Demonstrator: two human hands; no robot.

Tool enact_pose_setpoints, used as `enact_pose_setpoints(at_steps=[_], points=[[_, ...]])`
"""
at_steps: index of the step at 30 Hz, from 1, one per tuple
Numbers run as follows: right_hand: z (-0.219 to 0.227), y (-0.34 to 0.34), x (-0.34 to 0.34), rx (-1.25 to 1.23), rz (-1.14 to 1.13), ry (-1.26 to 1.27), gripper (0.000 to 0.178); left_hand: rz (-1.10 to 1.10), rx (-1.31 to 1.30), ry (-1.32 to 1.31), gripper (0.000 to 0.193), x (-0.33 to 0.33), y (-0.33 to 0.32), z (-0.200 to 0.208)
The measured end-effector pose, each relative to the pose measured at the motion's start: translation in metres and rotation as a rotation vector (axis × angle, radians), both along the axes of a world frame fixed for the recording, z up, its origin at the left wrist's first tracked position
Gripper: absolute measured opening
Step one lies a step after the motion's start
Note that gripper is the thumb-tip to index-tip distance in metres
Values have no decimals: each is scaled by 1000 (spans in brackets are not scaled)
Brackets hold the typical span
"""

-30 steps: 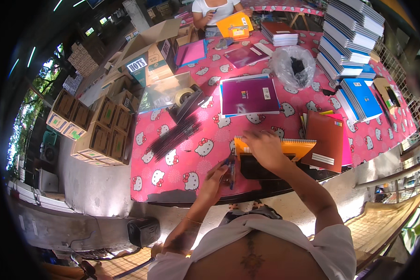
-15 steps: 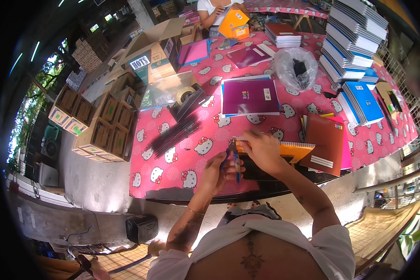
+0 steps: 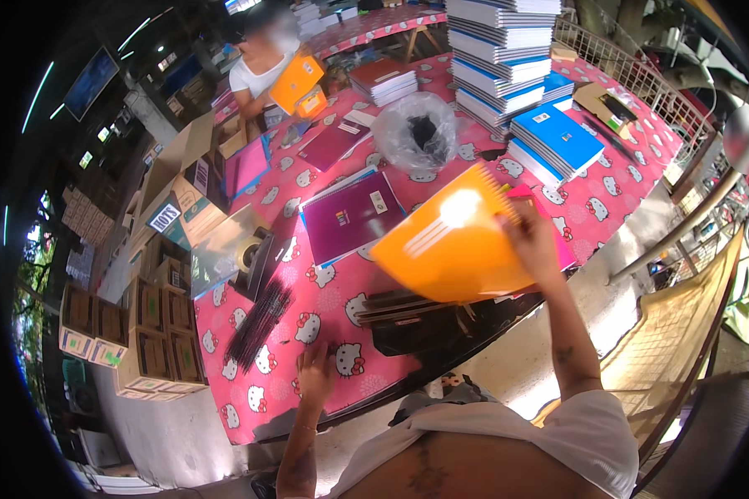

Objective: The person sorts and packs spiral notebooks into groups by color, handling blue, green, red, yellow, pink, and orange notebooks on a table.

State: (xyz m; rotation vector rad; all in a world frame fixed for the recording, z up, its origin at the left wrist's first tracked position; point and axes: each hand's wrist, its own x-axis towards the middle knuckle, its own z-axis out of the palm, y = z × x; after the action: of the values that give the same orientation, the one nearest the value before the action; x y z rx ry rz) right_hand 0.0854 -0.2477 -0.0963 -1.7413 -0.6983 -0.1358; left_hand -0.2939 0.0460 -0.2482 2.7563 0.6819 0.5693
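Above table (image 3: 308, 328), right hand (image 3: 531, 241) grip closed on orange notebook (image 3: 449, 245) edge; left hand (image 3: 314, 374) flat, open

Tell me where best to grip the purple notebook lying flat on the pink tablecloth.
Grip the purple notebook at its bare left long edge, coming from the person's left. It lies flat, and the orange notebook raised in the right hand overhangs its right corner, so that side is crowded.

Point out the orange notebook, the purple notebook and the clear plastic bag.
orange notebook (image 3: 451, 248), head view, middle of its cover.
purple notebook (image 3: 349, 218), head view, middle of its cover.
clear plastic bag (image 3: 414, 133), head view, its crinkled front.
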Motion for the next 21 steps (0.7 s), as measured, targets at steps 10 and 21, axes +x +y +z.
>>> enact_pose_setpoints(at_steps=[10, 21], points=[[-114, -49, 100, -755, -620, -278, 55, -456, 411, -218, 43, 252, 81, 26], [-76, 107, 22, 439, 648, 1492, 77, -610, 5, -216, 26, 249, 63, 116]])
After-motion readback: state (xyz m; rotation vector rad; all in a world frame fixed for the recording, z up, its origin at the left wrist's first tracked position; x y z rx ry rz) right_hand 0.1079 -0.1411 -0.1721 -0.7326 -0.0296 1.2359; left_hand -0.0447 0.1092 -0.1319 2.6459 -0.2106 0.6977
